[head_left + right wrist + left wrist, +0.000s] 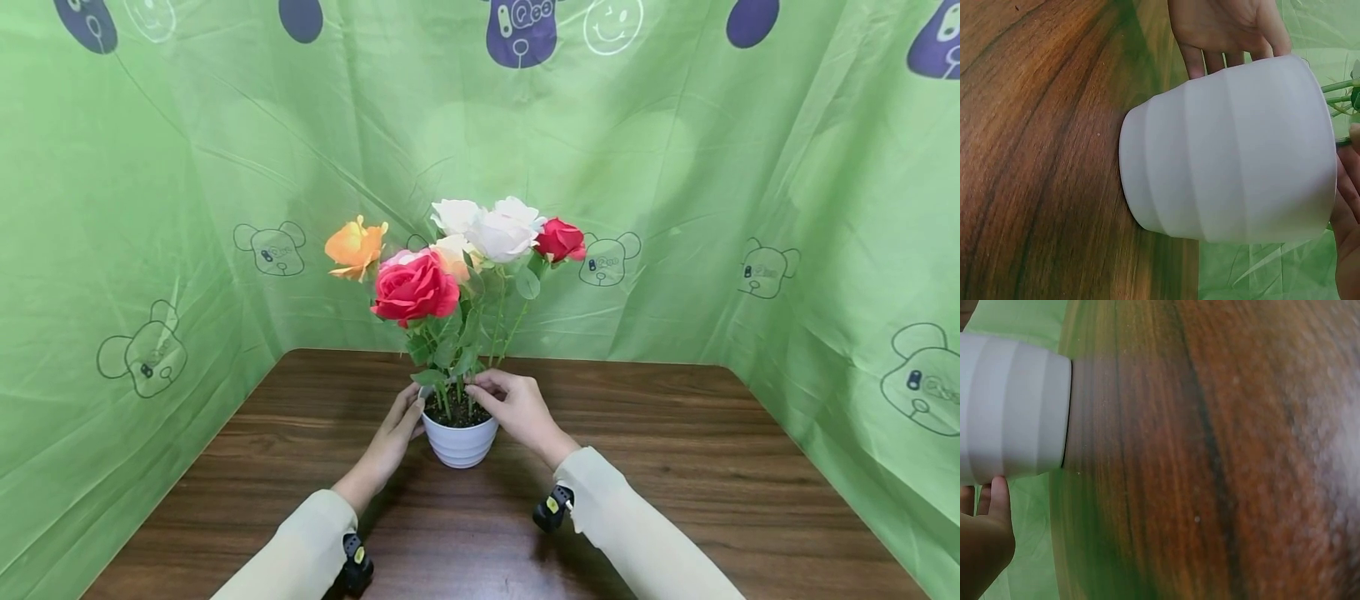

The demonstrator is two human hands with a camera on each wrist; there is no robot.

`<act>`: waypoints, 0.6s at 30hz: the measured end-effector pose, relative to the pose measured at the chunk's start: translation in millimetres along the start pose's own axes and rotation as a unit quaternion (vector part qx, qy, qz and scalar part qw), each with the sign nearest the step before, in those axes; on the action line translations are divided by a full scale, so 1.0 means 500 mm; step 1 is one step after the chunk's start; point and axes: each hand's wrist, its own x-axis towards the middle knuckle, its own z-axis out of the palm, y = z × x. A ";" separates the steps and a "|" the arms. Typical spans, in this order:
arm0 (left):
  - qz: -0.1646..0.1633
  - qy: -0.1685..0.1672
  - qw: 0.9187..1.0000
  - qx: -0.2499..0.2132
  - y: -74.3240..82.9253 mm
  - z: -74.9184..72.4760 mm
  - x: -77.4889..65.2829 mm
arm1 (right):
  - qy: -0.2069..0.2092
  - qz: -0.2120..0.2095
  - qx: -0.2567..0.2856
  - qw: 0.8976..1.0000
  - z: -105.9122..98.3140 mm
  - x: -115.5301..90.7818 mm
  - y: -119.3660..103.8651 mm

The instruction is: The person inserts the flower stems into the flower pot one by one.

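Note:
A white ribbed flower pot (461, 446) stands upright on the wooden table, with dark soil (450, 408) and several artificial roses in it. My left hand (392, 437) rests along the pot's left side, thumb at the rim; the right wrist view shows its fingers (1214, 61) fairly straight against the wall. With thumb and fingertips, my right hand (521, 408) pinches a green rose stem (1342, 142) low down, just over the right rim. Blooms include a large red rose (416, 287) in front, an orange rose (356, 247), white roses (504, 233) and a smaller red rose (560, 240).
The dark wood-grain table (675, 467) extends around the pot. Green printed cloth (660, 167) hangs behind it and on both sides. Black straps with small devices (553, 508) sit at both sleeve cuffs. Leaves (450, 350) crowd the space above the soil.

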 end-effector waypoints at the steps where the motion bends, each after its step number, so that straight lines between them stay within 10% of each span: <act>1: 0.000 -0.001 1.000 -0.001 0.000 0.000 0.000 | -0.001 0.001 0.002 1.000 -0.001 -0.001 0.000; 18: 0.006 0.000 1.000 -0.004 -0.003 -0.001 0.002 | -0.013 0.032 0.016 0.999 -0.029 -0.011 0.001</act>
